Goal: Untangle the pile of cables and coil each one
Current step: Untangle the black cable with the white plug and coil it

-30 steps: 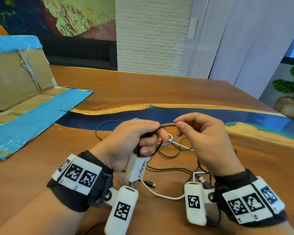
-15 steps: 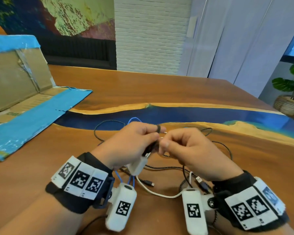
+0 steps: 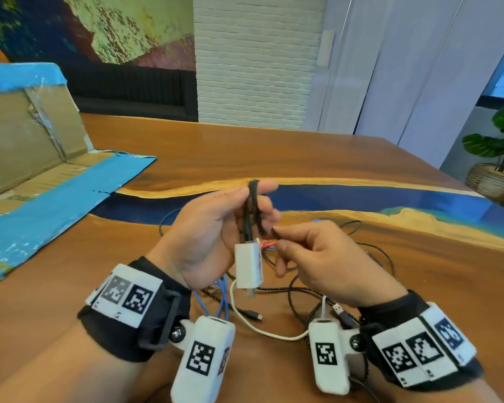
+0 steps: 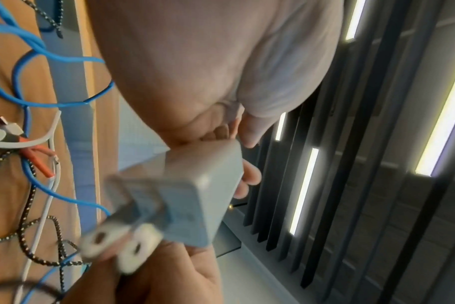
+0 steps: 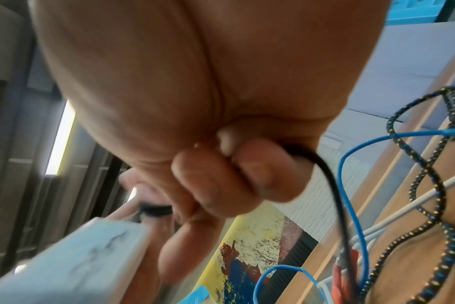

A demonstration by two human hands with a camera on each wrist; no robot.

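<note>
My left hand (image 3: 256, 205) is raised over the table with a thin black cable (image 3: 253, 205) looped around its fingers. A white charger block (image 3: 248, 266) hangs from that cable just below the palm and fills the left wrist view (image 4: 195, 195). My right hand (image 3: 280, 237) is beside it, pinching the free run of the same black cable (image 5: 333, 189) between thumb and fingertips. Under both hands lies the tangle: a blue cable (image 3: 223, 298), a white cable (image 3: 274, 334) and a black braided cable (image 3: 373, 257).
The wooden table (image 3: 245, 149) has a blue resin strip (image 3: 361, 199) across it. A flattened cardboard box with blue tape (image 3: 41, 181) lies at the left. A potted plant in a basket (image 3: 495, 170) stands on the floor beyond the table's right edge.
My left hand has risen and turned palm inward, showing the black loops on its fingers. The right hand has drawn back to the right and down, still pinching the cable.
</note>
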